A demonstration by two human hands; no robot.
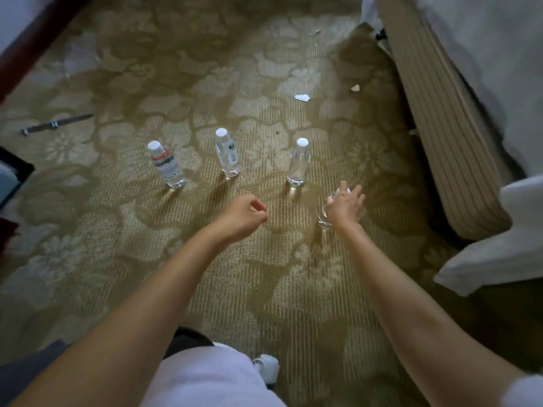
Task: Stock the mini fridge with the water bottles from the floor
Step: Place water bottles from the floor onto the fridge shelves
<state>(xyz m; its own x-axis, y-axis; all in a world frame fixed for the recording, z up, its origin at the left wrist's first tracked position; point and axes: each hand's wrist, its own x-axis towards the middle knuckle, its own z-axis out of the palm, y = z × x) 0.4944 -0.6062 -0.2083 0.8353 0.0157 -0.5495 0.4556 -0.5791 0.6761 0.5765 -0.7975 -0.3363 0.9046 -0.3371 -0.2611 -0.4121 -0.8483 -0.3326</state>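
Three clear water bottles with white caps stand upright in a row on the patterned carpet: a left bottle, a middle bottle and a right bottle. A fourth bottle stands nearer to me on the right, and my right hand covers its upper part. That hand's fingers are spread around the bottle's top, and only the bottle's base and a bit of its cap show. My left hand hovers over the carpet in front of the row, its fingers loosely curled with nothing in them. No fridge is clearly in view.
A bed with a striped skirt and hanging white linen fills the right side. A slim metal tool lies far left on the carpet. Paper scraps lie beyond the bottles. A dark framed object sits at the left edge.
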